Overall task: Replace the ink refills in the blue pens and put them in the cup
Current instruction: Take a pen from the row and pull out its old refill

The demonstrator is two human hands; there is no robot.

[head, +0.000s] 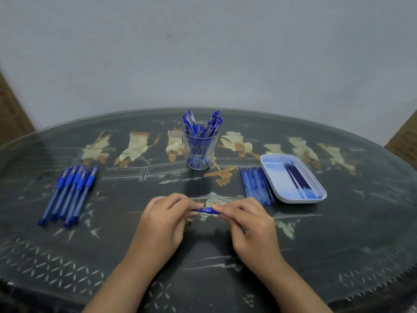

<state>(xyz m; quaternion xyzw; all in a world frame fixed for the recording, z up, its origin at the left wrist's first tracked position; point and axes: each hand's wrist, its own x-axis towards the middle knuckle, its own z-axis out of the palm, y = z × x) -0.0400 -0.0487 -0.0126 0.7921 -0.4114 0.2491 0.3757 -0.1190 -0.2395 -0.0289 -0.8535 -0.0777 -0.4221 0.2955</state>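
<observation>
I hold one blue pen (207, 210) level between my hands, just above the near middle of the table (203, 267). My left hand (162, 219) curls round its left end, my right hand (246, 219) pinches its right end, and only the short printed middle shows between my fingertips. Both wrists angle inward from the near edge. Farther left lies a row of pens (68, 195). To the right, a bundle of refills (257, 185) sits beside a white tray (273, 164) holding dark refills (297, 179). Farthest, the clear cup (200, 152) stands full of pens.
</observation>
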